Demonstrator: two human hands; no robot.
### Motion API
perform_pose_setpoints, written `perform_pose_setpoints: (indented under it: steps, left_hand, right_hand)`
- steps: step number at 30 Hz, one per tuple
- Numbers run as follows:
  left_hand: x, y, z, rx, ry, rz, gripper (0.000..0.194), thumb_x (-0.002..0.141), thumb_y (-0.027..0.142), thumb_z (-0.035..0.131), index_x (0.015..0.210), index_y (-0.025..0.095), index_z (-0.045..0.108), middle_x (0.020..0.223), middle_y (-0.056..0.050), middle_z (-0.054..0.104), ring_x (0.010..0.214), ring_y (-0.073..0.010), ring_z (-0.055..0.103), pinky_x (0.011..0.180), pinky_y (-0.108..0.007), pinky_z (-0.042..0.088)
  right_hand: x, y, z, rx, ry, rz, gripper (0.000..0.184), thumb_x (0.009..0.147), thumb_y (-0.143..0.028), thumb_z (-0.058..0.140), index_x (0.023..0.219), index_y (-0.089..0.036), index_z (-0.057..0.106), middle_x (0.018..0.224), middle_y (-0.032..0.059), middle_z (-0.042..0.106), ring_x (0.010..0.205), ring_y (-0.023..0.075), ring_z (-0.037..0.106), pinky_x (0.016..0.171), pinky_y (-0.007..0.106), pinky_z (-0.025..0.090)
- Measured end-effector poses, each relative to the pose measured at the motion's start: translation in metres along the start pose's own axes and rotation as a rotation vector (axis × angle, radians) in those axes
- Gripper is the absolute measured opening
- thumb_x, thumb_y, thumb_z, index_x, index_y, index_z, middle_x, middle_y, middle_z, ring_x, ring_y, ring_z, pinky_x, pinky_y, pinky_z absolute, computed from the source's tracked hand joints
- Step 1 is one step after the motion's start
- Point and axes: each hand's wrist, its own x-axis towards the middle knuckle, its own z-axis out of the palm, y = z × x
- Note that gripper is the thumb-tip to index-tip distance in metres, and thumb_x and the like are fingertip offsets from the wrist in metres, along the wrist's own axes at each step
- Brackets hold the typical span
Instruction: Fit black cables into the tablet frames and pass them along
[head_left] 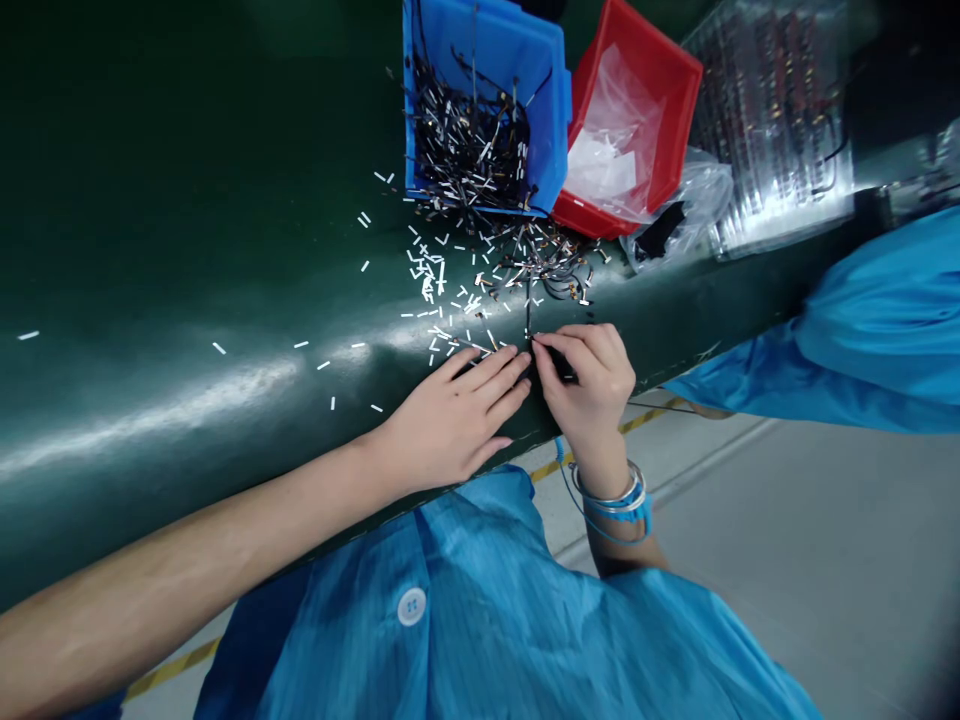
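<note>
Clock taken from the right hand. Far 9 o'clock: stray white strips [332, 403], short and narrow, on the dark green tabletop [187, 200]. At 10, a denser scatter of the same.

Between 8 and 9, left hand [461, 420]: palm down, fingers extended and slightly parted; cannot tell if anything lies beneath.

At 11, blue bin [553, 120], heaped with tangled black leads, white and metallic bits among them.

At fingertips, toward 11: dark cable [529, 312], very thin, nearly straight; end detail too small to read. Right hand [585, 375] pinches its near end, thumb to forefinger.

Just beyond, at 11 to 12, loose pile [555, 262]: black, curled, gold-coloured tips. Between 12 and 1, red bin [675, 110], clear plastic inside. Between 1 and 2, clear trays [795, 150]. Near 3, another person's blue sleeve [885, 310].
</note>
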Motion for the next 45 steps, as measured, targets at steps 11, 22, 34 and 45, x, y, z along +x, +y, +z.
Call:
perform_pose_setpoints:
  steps: [11, 22, 34, 45]
  left_hand:
    - [0.002, 0.000, -0.001, -0.008, -0.020, 0.001, 0.059, 0.092, 0.041, 0.051, 0.138, 0.004, 0.045, 0.148, -0.016, 0.041, 0.138, -0.0298, 0.035, 0.110, -0.043, 0.026]
    - [0.002, 0.000, 0.000, 0.007, -0.022, -0.007, 0.057, 0.093, 0.041, 0.050, 0.138, 0.006, 0.047, 0.148, -0.016, 0.040, 0.138, -0.0293, 0.036, 0.110, -0.043, 0.027]
    - [0.001, 0.000, 0.000, 0.000, -0.051, -0.009, 0.056, 0.093, 0.040, 0.050, 0.138, 0.006, 0.046, 0.149, -0.018, 0.038, 0.140, -0.0292, 0.033, 0.112, -0.044, 0.026]
    - [-0.003, -0.019, -0.025, -0.393, 0.523, -0.230, 0.028, 0.096, 0.019, 0.044, 0.119, 0.013, 0.058, 0.134, -0.014, 0.057, 0.125, -0.0201, 0.051, 0.104, -0.042, 0.041]
  right_hand:
    - [-0.013, -0.021, -0.009, -0.180, -0.042, 0.042, 0.021, 0.088, -0.012, 0.053, 0.097, -0.019, 0.070, 0.081, 0.0058, 0.067, 0.076, 0.0177, 0.053, 0.065, 0.030, 0.047]
    - [-0.003, -0.014, -0.015, 0.006, -0.138, 0.183, 0.020, 0.089, -0.018, 0.053, 0.095, -0.020, 0.072, 0.082, 0.0047, 0.068, 0.076, 0.0175, 0.058, 0.063, 0.031, 0.048]
    - [0.014, -0.005, -0.006, 0.170, -0.180, 0.341, 0.010, 0.077, -0.016, 0.064, 0.069, -0.020, 0.066, 0.068, -0.0005, 0.062, 0.066, 0.0143, 0.053, 0.064, 0.029, 0.045]
    - [0.050, 0.003, -0.024, 0.529, -0.134, 0.358, 0.008, 0.079, -0.019, 0.064, 0.081, -0.020, 0.072, 0.074, 0.0001, 0.069, 0.062, 0.0109, 0.058, 0.058, 0.025, 0.047]
